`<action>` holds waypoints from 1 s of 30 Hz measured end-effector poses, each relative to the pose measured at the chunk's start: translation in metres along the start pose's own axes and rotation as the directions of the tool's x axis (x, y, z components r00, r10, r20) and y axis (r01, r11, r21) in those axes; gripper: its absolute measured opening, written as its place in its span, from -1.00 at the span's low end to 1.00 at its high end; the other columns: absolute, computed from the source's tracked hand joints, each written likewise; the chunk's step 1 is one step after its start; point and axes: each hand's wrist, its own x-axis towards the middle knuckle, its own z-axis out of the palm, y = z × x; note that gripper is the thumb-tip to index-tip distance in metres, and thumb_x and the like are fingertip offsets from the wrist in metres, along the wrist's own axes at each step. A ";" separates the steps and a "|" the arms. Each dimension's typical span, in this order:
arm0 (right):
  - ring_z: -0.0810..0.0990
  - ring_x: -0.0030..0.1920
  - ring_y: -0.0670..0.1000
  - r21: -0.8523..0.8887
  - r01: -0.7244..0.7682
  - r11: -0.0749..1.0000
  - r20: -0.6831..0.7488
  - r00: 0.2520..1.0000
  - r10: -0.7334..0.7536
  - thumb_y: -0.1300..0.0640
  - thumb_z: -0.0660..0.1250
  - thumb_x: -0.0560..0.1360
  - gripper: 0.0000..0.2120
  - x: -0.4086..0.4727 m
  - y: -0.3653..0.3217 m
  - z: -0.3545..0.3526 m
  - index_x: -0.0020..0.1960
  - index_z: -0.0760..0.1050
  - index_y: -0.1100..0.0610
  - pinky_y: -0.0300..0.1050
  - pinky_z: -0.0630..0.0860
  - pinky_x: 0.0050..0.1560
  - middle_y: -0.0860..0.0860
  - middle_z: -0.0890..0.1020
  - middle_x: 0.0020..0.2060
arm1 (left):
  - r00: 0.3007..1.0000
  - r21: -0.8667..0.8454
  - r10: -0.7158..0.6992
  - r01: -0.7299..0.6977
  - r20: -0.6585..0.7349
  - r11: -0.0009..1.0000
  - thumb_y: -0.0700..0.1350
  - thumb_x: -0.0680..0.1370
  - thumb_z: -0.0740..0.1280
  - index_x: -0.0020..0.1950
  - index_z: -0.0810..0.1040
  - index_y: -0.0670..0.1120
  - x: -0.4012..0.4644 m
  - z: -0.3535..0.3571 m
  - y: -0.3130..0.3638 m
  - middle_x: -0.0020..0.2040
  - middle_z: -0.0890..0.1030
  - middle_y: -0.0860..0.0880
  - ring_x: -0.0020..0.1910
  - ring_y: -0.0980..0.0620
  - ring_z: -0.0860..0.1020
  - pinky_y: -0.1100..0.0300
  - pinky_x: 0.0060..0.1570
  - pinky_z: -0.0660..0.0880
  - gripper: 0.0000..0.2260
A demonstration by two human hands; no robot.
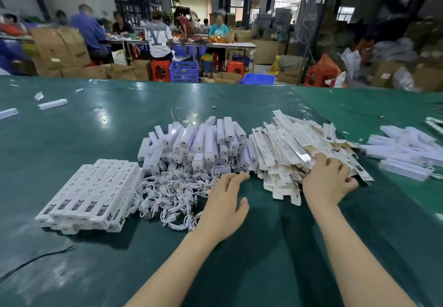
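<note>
On the far left of your green table (100, 124), two loose white boxes (52, 103) lie well apart from the rest. Nearer to you, a stack of packed boxes (96, 194) lies flat in a tidy row with the printed faces up. Just to its right a tangle of white cables (172, 194) touches the stack's edge, and behind the cables the white light bars (199, 144) are heaped, most with an end cap towards you.

Your left hand (225, 203) is released: its fingers are stretched out, holding nothing. The palm faces down over bare table, and the fingertips are at the near right edge of the cables and light bars.

Right of that, the flat sleeves (282, 148) lie in a loose, fanned pile, touching the light bars on its left side. Your right hand (328, 179) rests on the near right part of this pile, with the index finger out and the other fingers bent down onto the sleeves. You cannot tell from here whether it is pinching one or only pressing on them.

At the far right, a second heap of white bars (402, 151) lies just beside the sleeves.
</note>
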 end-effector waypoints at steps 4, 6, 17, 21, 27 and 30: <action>0.29 0.20 0.15 -0.040 0.029 0.999 -0.068 0.997 -0.031 0.31 0.20 0.52 -0.68 0.005 0.011 0.005 0.21 0.48 0.06 0.05 0.13 0.06 0.10 0.56 0.14 | 1.000 -0.060 -0.010 0.010 0.007 0.998 -0.18 0.59 0.25 0.43 0.35 0.01 -0.005 0.006 -0.006 0.23 0.28 0.15 0.06 0.30 0.44 0.29 0.02 0.43 -0.60; 0.27 0.18 0.14 -0.036 0.061 0.997 -0.087 0.994 -0.064 0.31 0.22 0.50 -0.70 0.004 0.013 0.006 0.18 0.49 0.07 0.04 0.11 0.03 0.08 0.57 0.09 | 1.000 -0.087 -0.014 0.014 -0.001 0.996 -0.18 0.59 0.25 0.41 0.36 0.02 -0.005 0.010 -0.008 0.21 0.28 0.18 0.06 0.31 0.45 0.33 -0.02 0.41 -0.61; 0.19 0.18 0.15 -0.076 0.178 0.981 -0.114 0.976 -0.186 0.35 0.30 0.48 -0.85 0.015 0.024 0.005 0.02 0.59 0.25 0.07 0.16 0.01 0.18 0.44 0.16 | 0.987 -0.189 -0.070 0.042 -0.143 0.981 -0.26 0.57 0.24 0.29 0.42 0.09 -0.009 0.018 -0.010 0.16 0.35 0.29 0.00 0.19 0.48 0.33 -0.03 0.43 -0.64; 0.36 0.14 0.24 0.157 0.204 0.966 -0.254 0.954 -0.160 0.17 0.33 0.54 -0.82 0.007 0.017 -0.006 -0.02 0.60 0.29 0.10 0.21 -0.02 0.20 0.57 0.05 | 0.960 -0.295 -0.123 0.046 -0.251 0.955 -0.31 0.57 0.27 0.16 0.35 0.25 -0.010 0.017 -0.012 0.05 0.46 0.18 -0.09 0.19 0.50 0.40 -0.07 0.42 -0.56; 0.56 -0.11 -0.08 0.944 -0.223 0.244 0.227 0.974 0.015 0.07 0.32 0.57 -0.87 -0.011 0.001 -0.038 0.01 0.60 0.10 -0.29 0.43 -0.16 -0.14 0.62 -0.16 | 0.932 -0.633 -0.324 0.153 -0.163 0.759 -0.24 0.61 0.28 0.14 0.46 0.13 -0.011 0.009 -0.014 -0.23 0.57 0.10 -0.34 0.09 0.59 0.26 -0.24 0.52 -0.74; 0.54 -0.36 -0.09 0.708 -0.689 -0.153 0.644 0.720 -0.261 0.14 0.35 0.52 -0.89 -0.030 -0.008 -0.039 0.00 0.60 0.15 -0.30 0.44 -0.49 0.01 0.68 -0.25 | 0.935 -0.720 -0.337 0.157 -0.112 0.676 -0.26 0.62 0.26 0.15 0.51 0.05 -0.013 0.003 -0.009 -0.33 0.59 0.02 -0.44 0.05 0.54 0.31 -0.39 0.46 -0.77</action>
